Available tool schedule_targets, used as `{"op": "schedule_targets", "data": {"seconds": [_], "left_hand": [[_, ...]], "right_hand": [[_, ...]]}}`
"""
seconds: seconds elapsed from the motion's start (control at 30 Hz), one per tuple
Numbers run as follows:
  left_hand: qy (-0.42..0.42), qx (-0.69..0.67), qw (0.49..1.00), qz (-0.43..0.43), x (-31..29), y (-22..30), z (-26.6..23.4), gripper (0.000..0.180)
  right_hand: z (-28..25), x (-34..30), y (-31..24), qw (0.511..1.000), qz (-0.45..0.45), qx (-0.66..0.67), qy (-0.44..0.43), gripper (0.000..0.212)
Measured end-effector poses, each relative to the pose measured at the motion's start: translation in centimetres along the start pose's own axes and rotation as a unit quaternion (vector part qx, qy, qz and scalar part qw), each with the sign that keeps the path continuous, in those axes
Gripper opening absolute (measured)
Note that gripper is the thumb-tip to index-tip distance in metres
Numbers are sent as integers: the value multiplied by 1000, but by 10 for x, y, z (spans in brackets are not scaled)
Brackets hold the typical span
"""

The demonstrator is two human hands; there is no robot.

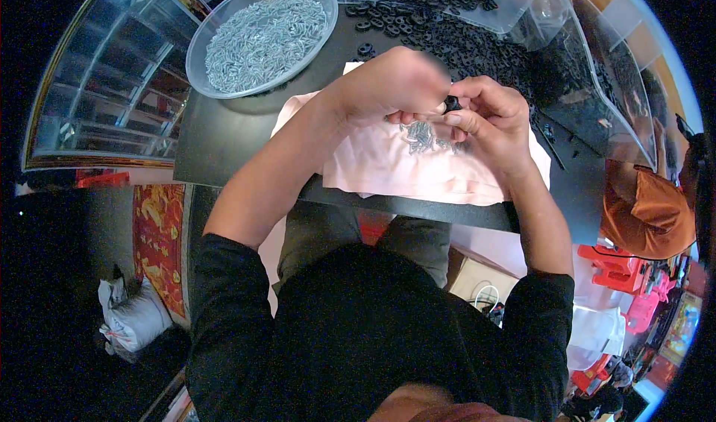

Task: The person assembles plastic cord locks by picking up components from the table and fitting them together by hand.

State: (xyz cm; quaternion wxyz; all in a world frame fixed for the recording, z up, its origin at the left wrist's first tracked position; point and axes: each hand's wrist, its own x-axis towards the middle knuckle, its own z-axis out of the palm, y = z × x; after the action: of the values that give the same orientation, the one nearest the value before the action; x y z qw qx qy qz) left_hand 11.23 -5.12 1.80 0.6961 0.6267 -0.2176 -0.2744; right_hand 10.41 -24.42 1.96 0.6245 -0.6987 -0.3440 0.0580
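My right hand [496, 120] pinches a small black plastic part [452, 104] between thumb and fingers, above a pale pink cloth [418, 183]. Right beside it, my left hand [399, 86] is closed with its fingers curled in against the part. A blurred patch covers some of that hand, so whatever it grips is hidden. Below the two hands a small heap of thin silver metal pieces [420, 137], perhaps screws or pins, lies on the cloth. Many loose black parts [477, 49] are spread over the dark table beyond my hands.
A round clear tub [195, 68] full of similar silver pieces stands at the far left of the dark table [224, 142]. At the back, a clear plastic bin [514, 19] holds more black parts. An orange-brown cloth item [656, 213] hangs at the right.
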Motion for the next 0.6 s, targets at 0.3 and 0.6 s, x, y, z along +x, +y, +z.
{"op": "schedule_targets", "data": {"seconds": [0.3, 0.6], "left_hand": [[13, -19, 999, 32, 3, 7, 3, 15], [121, 193, 964, 135, 10, -5, -13, 9]], "right_hand": [[-10, 3, -15, 999, 30, 5, 13, 17], [-143, -16, -89, 853, -127, -354, 362, 26]]}}
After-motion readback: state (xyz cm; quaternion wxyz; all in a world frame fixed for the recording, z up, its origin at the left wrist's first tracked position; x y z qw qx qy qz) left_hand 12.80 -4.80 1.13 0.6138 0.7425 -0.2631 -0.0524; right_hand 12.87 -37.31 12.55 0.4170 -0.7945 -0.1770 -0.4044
